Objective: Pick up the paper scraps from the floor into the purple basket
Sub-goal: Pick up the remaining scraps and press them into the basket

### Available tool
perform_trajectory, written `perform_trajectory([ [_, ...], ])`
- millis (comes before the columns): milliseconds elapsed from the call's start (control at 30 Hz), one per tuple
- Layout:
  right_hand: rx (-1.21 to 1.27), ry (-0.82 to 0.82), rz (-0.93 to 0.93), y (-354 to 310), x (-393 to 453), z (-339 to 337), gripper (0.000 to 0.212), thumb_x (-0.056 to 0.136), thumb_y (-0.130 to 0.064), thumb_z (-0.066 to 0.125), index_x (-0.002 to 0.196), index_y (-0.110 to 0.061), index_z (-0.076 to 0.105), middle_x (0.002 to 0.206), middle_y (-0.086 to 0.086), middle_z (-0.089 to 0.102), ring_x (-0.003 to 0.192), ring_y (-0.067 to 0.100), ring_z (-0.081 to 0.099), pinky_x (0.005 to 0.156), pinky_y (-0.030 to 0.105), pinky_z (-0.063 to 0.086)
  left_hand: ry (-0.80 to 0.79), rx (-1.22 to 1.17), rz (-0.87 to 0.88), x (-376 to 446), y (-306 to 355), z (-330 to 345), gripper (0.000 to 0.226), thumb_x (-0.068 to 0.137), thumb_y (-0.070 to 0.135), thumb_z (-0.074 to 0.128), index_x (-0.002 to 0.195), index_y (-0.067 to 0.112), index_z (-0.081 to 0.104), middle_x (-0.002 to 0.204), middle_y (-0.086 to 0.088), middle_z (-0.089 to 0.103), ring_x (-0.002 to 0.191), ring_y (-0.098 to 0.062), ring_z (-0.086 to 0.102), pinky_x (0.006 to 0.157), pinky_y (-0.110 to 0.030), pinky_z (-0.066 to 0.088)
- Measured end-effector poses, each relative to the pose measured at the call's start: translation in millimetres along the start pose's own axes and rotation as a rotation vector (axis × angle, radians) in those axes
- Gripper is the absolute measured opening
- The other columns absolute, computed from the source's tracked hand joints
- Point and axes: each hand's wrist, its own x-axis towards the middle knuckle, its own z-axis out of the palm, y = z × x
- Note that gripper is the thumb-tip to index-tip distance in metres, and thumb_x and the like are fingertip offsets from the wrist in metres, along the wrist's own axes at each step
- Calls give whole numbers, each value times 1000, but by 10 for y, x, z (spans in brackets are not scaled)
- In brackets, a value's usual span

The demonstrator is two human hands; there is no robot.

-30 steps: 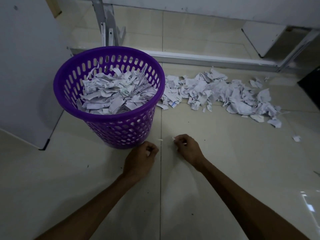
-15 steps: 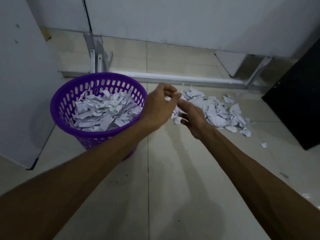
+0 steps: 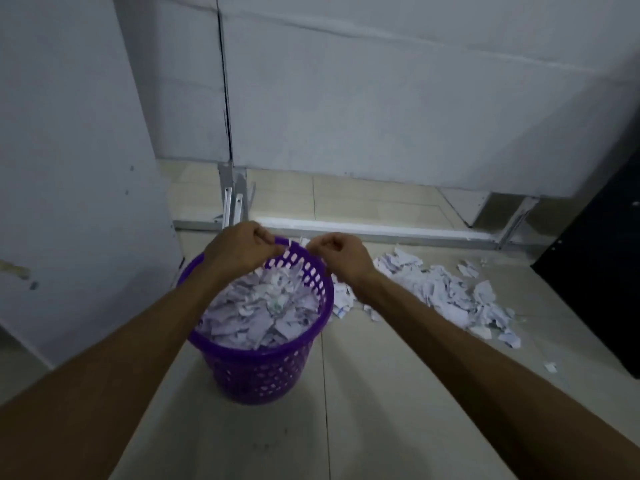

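The purple basket (image 3: 257, 350) stands on the tiled floor, filled high with white paper scraps (image 3: 256, 317). Both my hands hover over its far rim with fingers curled. My left hand (image 3: 242, 251) pinches a tiny white scrap (image 3: 288, 241) at its fingertips. My right hand (image 3: 341, 257) pinches another small white bit (image 3: 304, 242) just beside it. A loose pile of torn paper (image 3: 440, 289) lies on the floor to the right of the basket, partly hidden behind my right forearm.
A white panel (image 3: 69, 168) stands close on the left, and a wall runs behind. A metal frame bar (image 3: 381, 231) lies along the floor behind the basket. A black object (image 3: 595, 289) stands at the right. One stray scrap (image 3: 550, 367) lies near it.
Both hands rose from the floor in front of the basket, swung past its right side and now sit over its far rim. The view tilted up toward the wall.
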Motion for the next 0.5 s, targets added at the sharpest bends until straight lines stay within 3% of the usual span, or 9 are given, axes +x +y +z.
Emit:
perform_trajectory([
  [133,-168,-63,18,-18,125,204,7,87,-23,71,84,-20,77,87,0,76,77,13,68,74,30,59,-16,-70,-33,119,-147,-7,30,72,56,75,83,31,63,87,5,69,84,-18,65,83,-38,55],
  [233,-199,-91,90,-73,205,196,15,92,-21,66,98,-13,77,93,2,75,69,13,65,56,20,55,-16,-141,-12,207,-199,-40,23,75,47,75,89,31,65,92,7,71,85,-14,65,85,-39,55],
  [300,-213,-76,103,-136,287,98,18,95,-18,62,105,-9,74,98,4,73,66,11,62,41,11,41,16,-217,26,271,-144,-40,26,78,45,74,97,29,66,96,8,70,89,-13,65,87,-39,54],
  [500,-226,5,116,-76,559,-587,21,95,-22,58,108,-16,73,102,-5,73,66,12,65,53,20,42,-74,-560,77,440,456,259,29,83,32,74,108,21,65,103,2,70,91,-15,67,79,-28,52],
])
